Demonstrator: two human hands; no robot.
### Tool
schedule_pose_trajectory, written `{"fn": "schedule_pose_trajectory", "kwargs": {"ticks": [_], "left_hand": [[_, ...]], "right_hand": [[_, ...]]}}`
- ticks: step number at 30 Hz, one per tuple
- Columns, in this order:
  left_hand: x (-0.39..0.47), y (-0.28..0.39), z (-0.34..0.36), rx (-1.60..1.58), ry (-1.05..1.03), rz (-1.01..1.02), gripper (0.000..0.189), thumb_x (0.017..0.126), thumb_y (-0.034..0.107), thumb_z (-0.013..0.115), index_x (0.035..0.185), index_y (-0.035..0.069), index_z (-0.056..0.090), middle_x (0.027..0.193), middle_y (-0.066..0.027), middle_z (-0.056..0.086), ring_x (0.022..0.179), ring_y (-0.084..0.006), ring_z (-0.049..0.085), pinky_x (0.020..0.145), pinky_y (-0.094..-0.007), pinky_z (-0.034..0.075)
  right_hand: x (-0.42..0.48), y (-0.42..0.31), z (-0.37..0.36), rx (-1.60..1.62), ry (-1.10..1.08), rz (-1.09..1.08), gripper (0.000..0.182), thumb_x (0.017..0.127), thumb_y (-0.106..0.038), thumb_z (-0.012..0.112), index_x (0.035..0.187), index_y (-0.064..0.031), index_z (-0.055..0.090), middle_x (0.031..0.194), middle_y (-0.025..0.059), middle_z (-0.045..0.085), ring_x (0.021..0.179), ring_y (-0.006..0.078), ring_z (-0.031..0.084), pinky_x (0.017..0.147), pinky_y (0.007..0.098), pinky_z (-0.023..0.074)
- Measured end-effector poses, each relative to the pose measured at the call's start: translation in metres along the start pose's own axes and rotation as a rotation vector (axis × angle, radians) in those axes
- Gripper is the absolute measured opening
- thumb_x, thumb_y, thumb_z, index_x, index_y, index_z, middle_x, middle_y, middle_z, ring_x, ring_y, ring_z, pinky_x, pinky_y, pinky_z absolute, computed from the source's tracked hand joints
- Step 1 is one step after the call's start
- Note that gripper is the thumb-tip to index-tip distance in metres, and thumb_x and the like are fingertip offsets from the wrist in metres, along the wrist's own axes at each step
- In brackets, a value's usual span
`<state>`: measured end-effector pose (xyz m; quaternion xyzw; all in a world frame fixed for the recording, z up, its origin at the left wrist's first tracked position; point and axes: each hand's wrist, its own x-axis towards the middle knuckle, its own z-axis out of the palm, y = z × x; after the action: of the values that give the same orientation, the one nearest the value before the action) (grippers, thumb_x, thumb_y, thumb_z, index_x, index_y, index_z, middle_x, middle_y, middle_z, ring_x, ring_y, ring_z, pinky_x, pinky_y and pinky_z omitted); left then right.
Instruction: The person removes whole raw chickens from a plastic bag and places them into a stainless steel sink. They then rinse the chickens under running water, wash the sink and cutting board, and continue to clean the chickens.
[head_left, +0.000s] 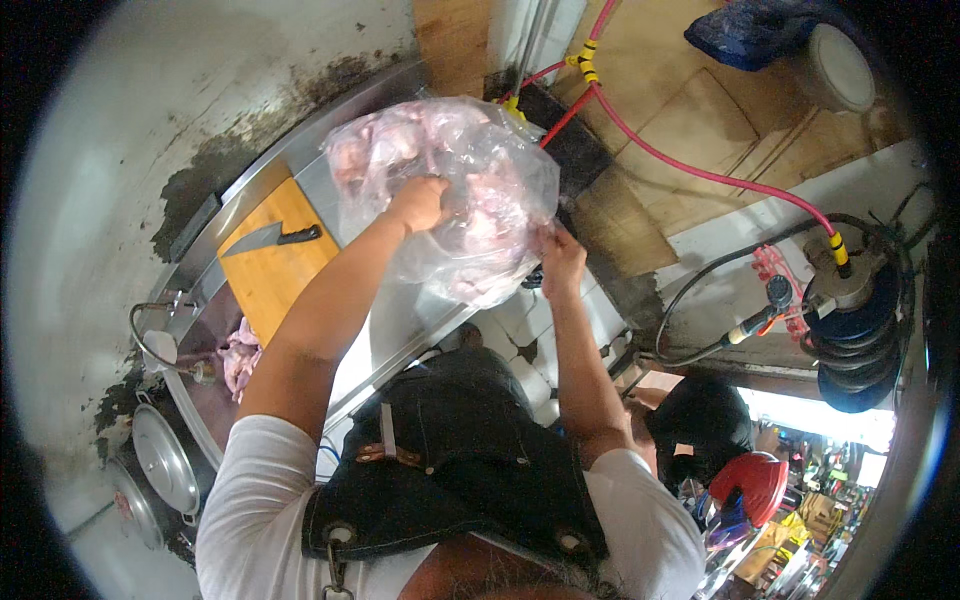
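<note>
A large clear plastic bag (495, 202) full of raw poultry pieces lies on the stainless-steel counter (397, 330), its right side reaching past the counter's front edge. My left hand (420, 202) grips the film at the middle of the bag. At the bag's right edge, my right hand (561, 259) pinches the plastic. To the left, a wooden cutting board (262, 281) carries a knife (262, 238) with a black handle. Beyond the board, more raw poultry (240, 358) sits in the sink (210, 405), partly hidden by my left forearm.
A faucet (150, 309) rises behind the sink, with lidded metal pots (166, 457) farther left. A red hose (675, 169) runs on the right to a gas cylinder (855, 315). Another person (701, 420) is at lower right, near a red object (754, 487).
</note>
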<state>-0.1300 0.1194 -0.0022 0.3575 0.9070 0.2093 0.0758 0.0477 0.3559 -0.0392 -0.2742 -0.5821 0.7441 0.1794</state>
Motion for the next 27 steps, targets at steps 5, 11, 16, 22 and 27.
{"fn": "schedule_pose_trajectory", "kwargs": {"ticks": [5,11,16,22,27], "left_hand": [[0.066,0.048,0.031,0.028,-0.086,0.04,0.054,0.081,0.04,0.075,0.12,0.004,0.064,0.119,-0.0226,0.066,0.112,-0.0389,0.063,0.091,-0.0459,0.052],[0.096,0.037,0.056,0.001,-0.322,-0.105,0.054,0.071,0.037,0.08,0.107,-0.001,0.068,0.106,-0.0225,0.069,0.098,-0.0372,0.067,0.083,-0.0442,0.054],[0.071,0.023,0.042,-0.213,-0.224,-0.246,0.054,0.063,0.036,0.083,0.097,-0.004,0.071,0.096,-0.0224,0.071,0.086,-0.0359,0.07,0.077,-0.0428,0.056],[-0.007,0.045,-0.054,-0.326,0.268,-0.394,0.047,0.055,0.029,0.084,0.088,-0.003,0.074,0.087,-0.0191,0.071,0.08,-0.0323,0.071,0.075,-0.0399,0.056],[-0.118,0.057,-0.169,-0.222,0.706,-0.115,0.044,0.06,0.023,0.084,0.097,0.001,0.073,0.1,-0.0167,0.07,0.092,-0.0301,0.069,0.083,-0.0382,0.053]], "right_hand": [[0.0,-0.007,-0.008,0.0,0.05,0.153,0.022,0.098,-0.015,0.066,0.108,0.0051,0.07,0.1,0.0068,0.071,0.086,0.0123,0.063,0.075,0.0281,0.05],[-0.028,-0.003,0.02,-0.097,-0.181,-0.057,0.076,0.091,-0.018,0.074,0.149,0.0054,0.03,0.133,0.0156,0.052,0.118,0.0237,0.054,0.103,0.0351,0.0448],[-0.018,0.019,0.034,-0.323,-0.067,-0.322,0.074,0.087,-0.013,0.076,0.146,0.004,0.035,0.135,0.0186,0.054,0.122,0.0271,0.053,0.106,0.0379,0.0417],[0.005,0.026,0.026,-0.273,-0.006,-0.172,0.072,0.087,-0.014,0.075,0.145,0.0046,0.037,0.135,0.0222,0.053,0.122,0.0278,0.054,0.104,0.0381,0.0433],[0.05,0.089,-0.009,0.8,-0.217,0.245,0.065,0.085,-0.007,0.077,0.14,0.0009,0.044,0.135,0.015,0.051,0.124,0.028,0.054,0.1,0.0378,0.0471]]}}
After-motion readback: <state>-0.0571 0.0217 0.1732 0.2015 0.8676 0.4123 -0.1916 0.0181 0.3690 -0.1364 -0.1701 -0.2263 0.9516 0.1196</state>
